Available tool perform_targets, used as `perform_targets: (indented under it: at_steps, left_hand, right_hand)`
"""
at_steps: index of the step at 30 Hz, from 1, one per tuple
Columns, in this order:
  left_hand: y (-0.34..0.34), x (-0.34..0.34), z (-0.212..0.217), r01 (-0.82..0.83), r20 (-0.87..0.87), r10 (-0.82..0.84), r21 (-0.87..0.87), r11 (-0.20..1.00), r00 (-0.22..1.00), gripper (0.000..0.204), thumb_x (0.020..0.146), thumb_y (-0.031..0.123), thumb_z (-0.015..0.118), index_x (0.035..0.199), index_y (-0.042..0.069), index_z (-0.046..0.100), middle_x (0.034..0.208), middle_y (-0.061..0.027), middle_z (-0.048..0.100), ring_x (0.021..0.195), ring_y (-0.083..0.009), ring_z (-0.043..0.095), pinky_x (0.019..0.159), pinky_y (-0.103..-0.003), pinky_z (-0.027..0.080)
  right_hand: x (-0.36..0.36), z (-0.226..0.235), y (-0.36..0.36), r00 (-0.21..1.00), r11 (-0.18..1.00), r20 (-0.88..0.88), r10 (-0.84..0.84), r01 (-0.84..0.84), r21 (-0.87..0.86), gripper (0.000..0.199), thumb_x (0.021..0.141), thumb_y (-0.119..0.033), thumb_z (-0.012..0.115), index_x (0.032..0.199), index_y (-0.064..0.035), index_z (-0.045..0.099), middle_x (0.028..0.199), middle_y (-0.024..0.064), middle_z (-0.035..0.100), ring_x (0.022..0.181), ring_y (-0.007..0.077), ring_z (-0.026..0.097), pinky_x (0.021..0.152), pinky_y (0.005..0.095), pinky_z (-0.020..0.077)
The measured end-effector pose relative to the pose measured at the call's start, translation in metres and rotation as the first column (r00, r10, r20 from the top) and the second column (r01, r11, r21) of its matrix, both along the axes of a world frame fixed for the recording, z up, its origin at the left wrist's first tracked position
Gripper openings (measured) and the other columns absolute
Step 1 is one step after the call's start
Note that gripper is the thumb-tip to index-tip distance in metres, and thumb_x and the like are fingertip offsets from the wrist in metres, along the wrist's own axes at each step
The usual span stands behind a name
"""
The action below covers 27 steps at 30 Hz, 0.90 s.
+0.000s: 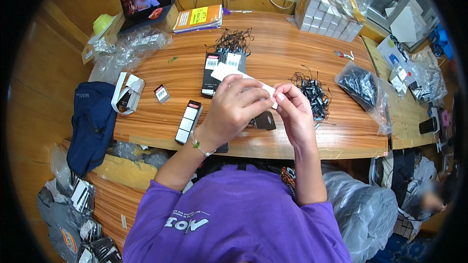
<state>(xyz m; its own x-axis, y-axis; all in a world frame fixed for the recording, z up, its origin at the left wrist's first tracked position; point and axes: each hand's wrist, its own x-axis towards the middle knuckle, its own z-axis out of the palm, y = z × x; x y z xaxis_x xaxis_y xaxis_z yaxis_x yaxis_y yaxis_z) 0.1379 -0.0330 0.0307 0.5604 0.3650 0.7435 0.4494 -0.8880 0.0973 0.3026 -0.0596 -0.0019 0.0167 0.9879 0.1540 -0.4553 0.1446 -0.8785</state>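
A slim white piece, like a narrow flat box or folded card, is held between both hands above the table. My left hand is closed over it, its fingers covering much of the middle. At the other end, my right hand pinches it between thumb and fingers. Behind it are black boxes with white labels, and a bundle of thin black cords with small metallic pieces. Below the hands lies a small dark brown packet. A long black box with white panels lies left of my wrist.
A pile of black corded pieces and a clear bag of black items lie to the right. Small pliers and a wrapped stack of white boxes are farther back. At left are an open white box and a navy bag.
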Motion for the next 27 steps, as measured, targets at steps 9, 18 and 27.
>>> perform_targets:
  at_steps: [9, 18, 27]
  left_hand:
    - [-0.001, -0.006, -0.021, 0.198, 0.312, -0.043, -0.483, 0.853, 0.949, 0.016, 0.071, -0.005, 0.063, 0.085, 0.002, 0.062, 0.085, -0.0093, 0.062, 0.075, -0.0221, 0.061, 0.069, -0.030, 0.048]
    - [-0.010, -0.001, -0.013, 0.225, 0.356, 0.016, -0.623, 0.749, 0.934, 0.024, 0.067, 0.004, 0.071, 0.087, 0.000, 0.059, 0.091, -0.0100, 0.060, 0.083, -0.0220, 0.059, 0.074, -0.030, 0.047]
    - [-0.016, 0.011, -0.015, 0.150, 0.232, -0.004, -0.618, 0.772, 0.973, 0.052, 0.063, 0.021, 0.077, 0.099, 0.001, 0.045, 0.092, -0.0121, 0.051, 0.088, -0.0278, 0.054, 0.078, -0.034, 0.044]
  right_hand:
    - [0.010, 0.016, 0.011, 0.873, 0.962, -0.487, 0.030, 0.107, 0.251, 0.006, 0.092, -0.016, 0.045, 0.094, -0.0100, 0.044, 0.081, 0.0036, 0.045, 0.067, 0.0120, 0.041, 0.063, 0.0272, 0.0380]
    - [0.000, 0.020, 0.011, 0.757, 0.931, -0.581, 0.300, -0.098, 0.353, 0.009, 0.091, -0.016, 0.048, 0.095, -0.0093, 0.043, 0.080, 0.0046, 0.046, 0.066, 0.0136, 0.043, 0.065, 0.0284, 0.0372]
    - [-0.017, 0.022, 0.002, 0.914, 0.939, -0.361, 0.185, -0.057, 0.338, 0.009, 0.090, -0.012, 0.049, 0.095, -0.0051, 0.046, 0.087, 0.0102, 0.051, 0.075, 0.0176, 0.050, 0.071, 0.0289, 0.0444]
